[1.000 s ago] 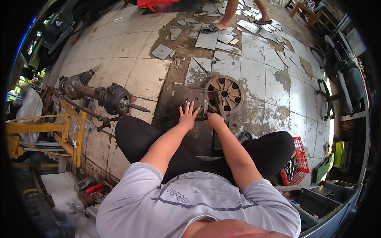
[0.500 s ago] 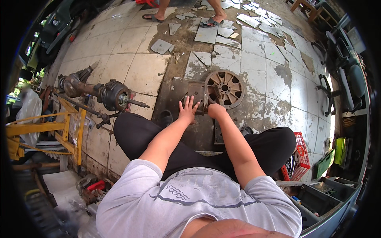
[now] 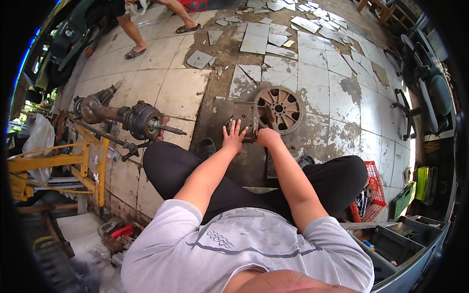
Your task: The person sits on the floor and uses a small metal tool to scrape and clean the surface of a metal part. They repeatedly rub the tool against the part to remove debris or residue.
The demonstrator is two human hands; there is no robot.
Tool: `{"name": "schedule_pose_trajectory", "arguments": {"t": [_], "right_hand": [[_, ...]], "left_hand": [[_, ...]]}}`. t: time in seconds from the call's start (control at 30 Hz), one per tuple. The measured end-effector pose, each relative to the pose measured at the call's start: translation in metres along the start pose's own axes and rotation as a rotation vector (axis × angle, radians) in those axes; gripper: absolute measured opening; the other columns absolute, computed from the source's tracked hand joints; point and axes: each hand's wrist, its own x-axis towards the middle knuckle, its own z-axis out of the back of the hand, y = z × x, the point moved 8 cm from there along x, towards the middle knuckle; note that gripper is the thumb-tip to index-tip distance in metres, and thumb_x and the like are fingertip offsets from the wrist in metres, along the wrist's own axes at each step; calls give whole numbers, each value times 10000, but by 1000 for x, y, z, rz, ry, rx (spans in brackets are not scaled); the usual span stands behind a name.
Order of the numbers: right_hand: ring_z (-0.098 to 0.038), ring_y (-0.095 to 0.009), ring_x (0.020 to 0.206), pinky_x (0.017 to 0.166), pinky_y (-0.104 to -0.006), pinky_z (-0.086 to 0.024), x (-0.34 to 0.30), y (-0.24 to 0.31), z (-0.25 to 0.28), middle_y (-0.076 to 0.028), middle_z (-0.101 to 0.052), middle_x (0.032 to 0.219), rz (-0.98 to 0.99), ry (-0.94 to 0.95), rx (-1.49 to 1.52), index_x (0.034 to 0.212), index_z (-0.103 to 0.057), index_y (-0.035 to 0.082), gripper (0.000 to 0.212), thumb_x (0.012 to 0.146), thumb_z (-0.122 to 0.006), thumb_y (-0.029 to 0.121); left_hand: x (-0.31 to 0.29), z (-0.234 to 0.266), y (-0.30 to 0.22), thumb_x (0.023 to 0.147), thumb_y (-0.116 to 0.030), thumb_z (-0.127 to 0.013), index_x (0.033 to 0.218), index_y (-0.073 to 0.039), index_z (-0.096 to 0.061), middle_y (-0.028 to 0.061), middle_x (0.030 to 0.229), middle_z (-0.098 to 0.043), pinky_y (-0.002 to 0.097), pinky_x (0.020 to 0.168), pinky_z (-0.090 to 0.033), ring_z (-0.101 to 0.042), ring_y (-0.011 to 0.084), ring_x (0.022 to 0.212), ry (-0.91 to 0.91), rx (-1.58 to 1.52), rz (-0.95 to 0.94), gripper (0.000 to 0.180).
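Note:
My left hand (image 3: 234, 138) rests with its fingers spread on a dark, worn metal plate (image 3: 243, 110) on the floor between my knees. My right hand (image 3: 268, 138) is closed like a fist at the right edge of that plate. Whatever its fingers grip is hidden from view. Just beyond it lies a rusty toothed flywheel (image 3: 276, 99), with spokes and a ring of bolt holes, touching or very close to the plate. Another dark metal piece (image 3: 271, 168) lies below my right hand, partly covered by my forearm.
A rusty axle assembly (image 3: 141, 121) lies to the left beside a yellow metal frame (image 3: 83, 159). At right stand a red basket (image 3: 375, 188) of tools and a grey compartment tray (image 3: 391, 246). Broken tiles (image 3: 254, 37) litter the far floor. Another person's leg (image 3: 131, 33) shows at upper left.
The other person has walked from the top middle toward the upper left. My left hand stays spread and my right hand stays closed, both in nearly the same place.

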Motion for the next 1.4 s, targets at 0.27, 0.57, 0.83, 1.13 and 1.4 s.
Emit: {"name": "schedule_pose_trajectory", "arguments": {"t": [0.27, 0.57, 0.83, 1.13, 1.4], "right_hand": [[-724, -344, 1133, 913, -470, -599, -2, -1, -9, -139, -740, 1272, 27, 12, -61, 1230, -746, 68, 321, 1015, -546, 197], [-722, -361, 1124, 923, -485, -590, 6, -7, -18, -161, -755, 1207, 52, -46, -19, 1234, -744, 73, 341, 986, -531, 171], [-701, -376, 1129, 941, -490, -577, 6, -11, -22, -184, -740, 1212, 106, -119, 35, 1174, -766, 75, 314, 928, -579, 129], [-693, -380, 1139, 988, -497, -556, 21, -13, -31, -174, -728, 1255, 76, -181, 180, 1238, -774, 122, 383, 926, -553, 116], [-704, -377, 1129, 933, -490, -587, 32, -21, -36, -211, -714, 1260, 65, -11, 46, 1200, -753, 46, 324, 937, -593, 149]], "left_hand": [[5, -1, -1, 818, -498, -811, 1711, -287, -16, 160, 1750, 208, 715, 1233, -50, 157, 404, 1614, -56, 5, -5, 1214], [4, 6, -4, 810, -478, -820, 1712, -287, -24, 166, 1751, 198, 712, 1233, -74, 141, 406, 1616, -58, 5, -13, 1218], [6, 5, 0, 824, -464, -809, 1712, -290, -11, 155, 1754, 195, 706, 1237, -63, 142, 404, 1616, -56, -3, -7, 1206], [-2, -6, 8, 815, -456, -808, 1711, -295, -22, 158, 1758, 172, 718, 1231, -64, 129, 400, 1619, -83, -7, 13, 1203], [3, 4, -1, 808, -472, -820, 1711, -296, -25, 162, 1756, 177, 717, 1230, -74, 132, 403, 1618, -82, -8, -2, 1216]]}}
